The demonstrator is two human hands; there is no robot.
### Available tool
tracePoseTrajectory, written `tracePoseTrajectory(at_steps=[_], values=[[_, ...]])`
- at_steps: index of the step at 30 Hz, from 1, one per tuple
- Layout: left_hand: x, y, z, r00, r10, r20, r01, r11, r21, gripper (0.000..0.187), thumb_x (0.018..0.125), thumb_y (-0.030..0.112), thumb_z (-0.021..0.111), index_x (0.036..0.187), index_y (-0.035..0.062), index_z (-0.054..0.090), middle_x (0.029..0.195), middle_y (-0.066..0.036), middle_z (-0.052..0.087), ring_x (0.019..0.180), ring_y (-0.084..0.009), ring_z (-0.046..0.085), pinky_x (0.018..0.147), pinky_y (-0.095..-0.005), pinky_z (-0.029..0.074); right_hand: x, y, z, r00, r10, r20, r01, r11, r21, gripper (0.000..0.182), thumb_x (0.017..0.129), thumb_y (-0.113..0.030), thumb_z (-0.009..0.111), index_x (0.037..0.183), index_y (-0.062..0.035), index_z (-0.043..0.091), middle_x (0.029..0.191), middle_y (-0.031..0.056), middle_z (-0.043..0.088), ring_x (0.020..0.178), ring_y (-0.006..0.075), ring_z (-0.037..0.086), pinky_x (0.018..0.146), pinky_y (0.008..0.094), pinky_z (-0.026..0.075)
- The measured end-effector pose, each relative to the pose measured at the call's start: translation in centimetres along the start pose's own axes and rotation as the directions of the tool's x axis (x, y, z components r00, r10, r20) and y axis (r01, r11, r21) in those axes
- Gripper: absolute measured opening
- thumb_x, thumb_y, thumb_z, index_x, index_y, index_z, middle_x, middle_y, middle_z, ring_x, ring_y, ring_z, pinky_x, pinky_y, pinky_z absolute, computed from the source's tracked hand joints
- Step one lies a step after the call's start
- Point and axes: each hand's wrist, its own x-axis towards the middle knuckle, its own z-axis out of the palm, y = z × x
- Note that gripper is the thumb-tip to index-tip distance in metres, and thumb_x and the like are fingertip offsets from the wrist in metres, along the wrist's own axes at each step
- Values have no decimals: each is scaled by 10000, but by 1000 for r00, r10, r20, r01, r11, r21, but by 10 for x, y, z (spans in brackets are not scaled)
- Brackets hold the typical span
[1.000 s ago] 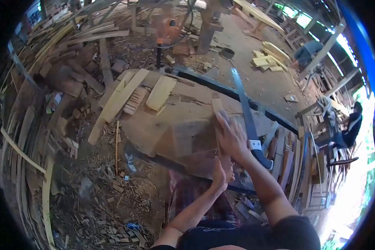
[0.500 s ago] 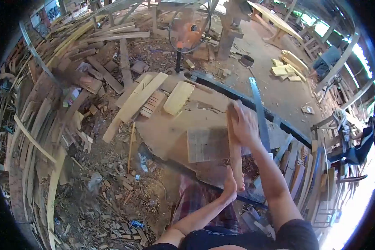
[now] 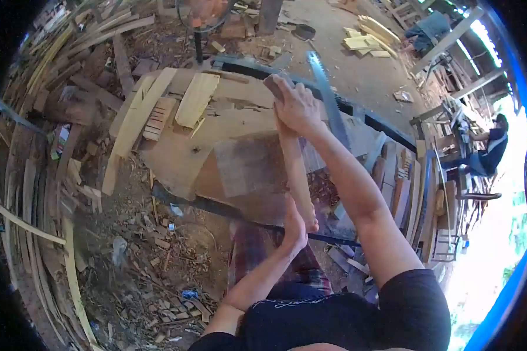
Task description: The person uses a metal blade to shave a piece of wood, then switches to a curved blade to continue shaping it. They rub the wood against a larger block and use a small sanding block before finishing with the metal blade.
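A slim, slightly curved wooden piece (image 3: 297, 169) slants away from me above the workbench. My left hand (image 3: 297, 225) grips its near end, with the thumb along one side and fingertips showing on the other. Over the far end, my right hand (image 3: 299, 109) is closed on a small brown block (image 3: 274, 88), which might be a sanding block; its kind is not clear. Under the wooden piece lies a greyish flat board (image 3: 240, 167). A handsaw (image 3: 328, 96) lies just beyond my right hand, its handle hidden.
Yellowish planks (image 3: 198, 100) and a slotted wood block (image 3: 160, 119) lie on the bench (image 3: 175, 161) to the left. Offcuts litter the floor. Upright boards (image 3: 401, 193) stand at the right. Another person (image 3: 490, 149) works at far right; a fan (image 3: 202, 11) stands ahead.
My view has swung right and down, so the bench appears shifted left. My right hand has slid outward to the far end of the wooden piece. My left hand keeps its hold.
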Motion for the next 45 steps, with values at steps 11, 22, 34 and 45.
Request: tracePoseTrajectory(at_steps=[11, 22, 34, 45], values=[[11, -11, 2, 979, 101, -177, -132, 976, -173, 617, 936, 681, 311, 1099, 128, 531, 822, -44, 600, 575, -193, 561, 462, -333, 459, -144, -25, -73, 965, -167, 204, 161, 986, 44, 575, 845, -217, 613, 1386, -305, 437, 897, 138, 495, 797, 330, 537, 626, 452, 461], [-12, 20, -13, 998, 40, 46, -44, 995, 89, 630, 938, 675, 314, 900, 89, 542, 664, -30, 514, 505, -160, 509, 410, -299, 421, 29, 18, -8, 974, 135, 183, -161, 977, 137, 481, 897, -332, 577, 1353, -262, 442, 1196, 213, 570, 1111, 392, 566, 920, 458, 466], [-43, 28, -19, 944, 328, 37, -322, 890, 324, 385, 929, 428, 598, 1032, 89, 447, 725, -48, 538, 491, -159, 569, 383, -283, 476, -150, 68, -144, 894, 361, 264, -448, 733, 512, 634, 828, -383, 701, 1267, 13, 472, 1219, 209, 565, 1091, 296, 577, 926, 380, 446], [-24, 57, 3, 896, 426, 122, -425, 748, 510, 303, 970, 339, 540, 1044, 60, 447, 755, -76, 569, 522, -177, 600, 427, -298, 507, -207, 115, -139, 804, 344, 485, -516, 809, 281, 583, 761, -403, 755, 1097, 38, 577, 1029, 209, 638, 950, 288, 627, 843, 372, 474]])
